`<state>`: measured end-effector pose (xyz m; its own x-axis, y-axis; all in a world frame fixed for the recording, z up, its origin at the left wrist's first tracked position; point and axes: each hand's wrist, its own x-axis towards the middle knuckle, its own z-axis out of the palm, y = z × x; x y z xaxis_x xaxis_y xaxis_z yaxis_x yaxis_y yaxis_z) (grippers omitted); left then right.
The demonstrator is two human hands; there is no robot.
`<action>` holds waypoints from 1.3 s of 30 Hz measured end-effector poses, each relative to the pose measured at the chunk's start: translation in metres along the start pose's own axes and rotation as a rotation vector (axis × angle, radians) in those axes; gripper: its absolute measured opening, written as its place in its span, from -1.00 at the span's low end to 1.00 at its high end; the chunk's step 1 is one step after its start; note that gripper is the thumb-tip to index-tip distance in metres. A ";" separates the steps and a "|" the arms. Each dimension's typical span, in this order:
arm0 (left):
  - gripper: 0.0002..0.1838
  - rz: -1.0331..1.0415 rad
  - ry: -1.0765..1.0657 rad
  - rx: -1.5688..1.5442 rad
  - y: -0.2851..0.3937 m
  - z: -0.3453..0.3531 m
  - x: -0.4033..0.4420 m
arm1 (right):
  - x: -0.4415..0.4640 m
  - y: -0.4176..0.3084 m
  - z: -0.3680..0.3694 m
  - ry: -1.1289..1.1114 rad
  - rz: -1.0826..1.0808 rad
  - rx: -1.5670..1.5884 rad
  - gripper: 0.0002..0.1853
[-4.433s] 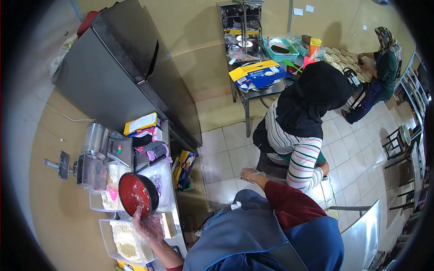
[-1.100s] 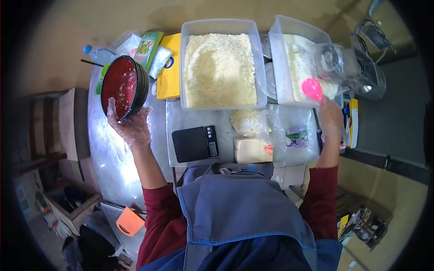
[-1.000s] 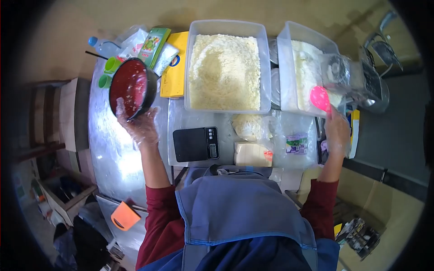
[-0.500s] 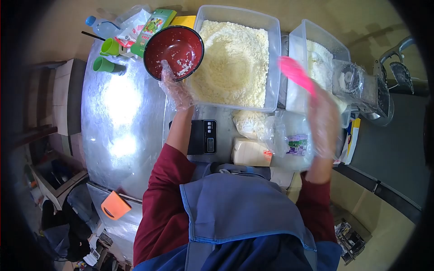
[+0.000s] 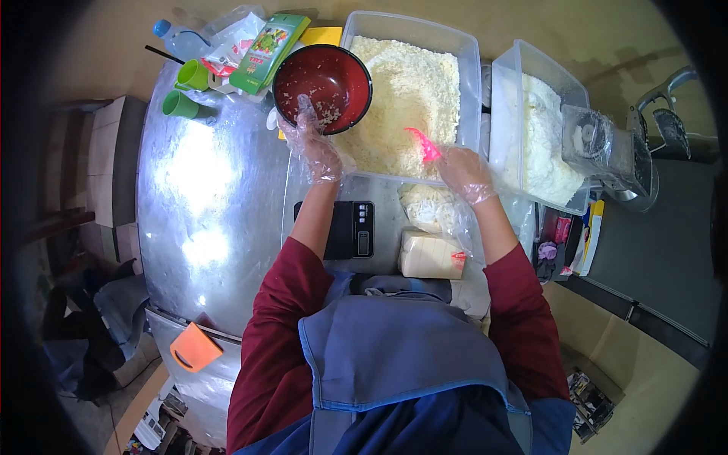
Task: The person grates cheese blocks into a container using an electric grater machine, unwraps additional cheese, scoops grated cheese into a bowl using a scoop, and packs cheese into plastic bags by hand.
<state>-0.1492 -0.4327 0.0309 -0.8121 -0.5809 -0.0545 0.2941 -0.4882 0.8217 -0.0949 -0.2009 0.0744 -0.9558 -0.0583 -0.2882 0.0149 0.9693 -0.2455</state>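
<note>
In a clear plastic glove, my left hand [image 5: 312, 144] grips a dark red bowl [image 5: 350, 95] with a black rim. The bowl is tilted over the left side of the large clear bin [image 5: 476, 91], and white bits cling to its inside. Within the bin lies pale, crumbly flour-like powder [image 5: 413, 64] with a hollow in its middle. My gloved right hand [image 5: 461, 167] is closed on a pink scoop [image 5: 426, 145] at the bin's near right edge. The scoop's tip points left over the powder, and its handle is hidden in my fingers.
A second clear bin [image 5: 519, 114] with white powder stands at right, beside a plastic-wrapped machine [image 5: 599, 140]. Nearer me are a black digital scale [image 5: 345, 227], a pale block [image 5: 431, 255] and a bag of powder [image 5: 428, 208]. Green cups [image 5: 180, 105] and a bottle [image 5: 182, 42] stand at left.
My right hand has swung left with the pink scoop, from beside the right bin to the large bin's near edge. The bowl in my left hand has shifted slightly right over the powder.
</note>
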 end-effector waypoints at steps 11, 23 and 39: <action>-0.35 0.072 -0.040 -0.085 -0.005 -0.001 -0.001 | -0.003 0.021 -0.003 -0.099 0.103 0.445 -0.56; -0.37 0.018 -0.067 -0.019 -0.009 -0.004 -0.001 | -0.017 -0.056 -0.099 0.263 -0.074 0.471 -0.64; -0.18 0.120 -0.080 0.059 -0.014 -0.011 0.000 | 0.062 -0.005 -0.014 0.595 -0.072 0.000 -0.59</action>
<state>-0.1472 -0.4333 0.0131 -0.8113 -0.5777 0.0895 0.3631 -0.3780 0.8516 -0.1585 -0.2060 0.0709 -0.9548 0.0202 0.2967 -0.0558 0.9678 -0.2455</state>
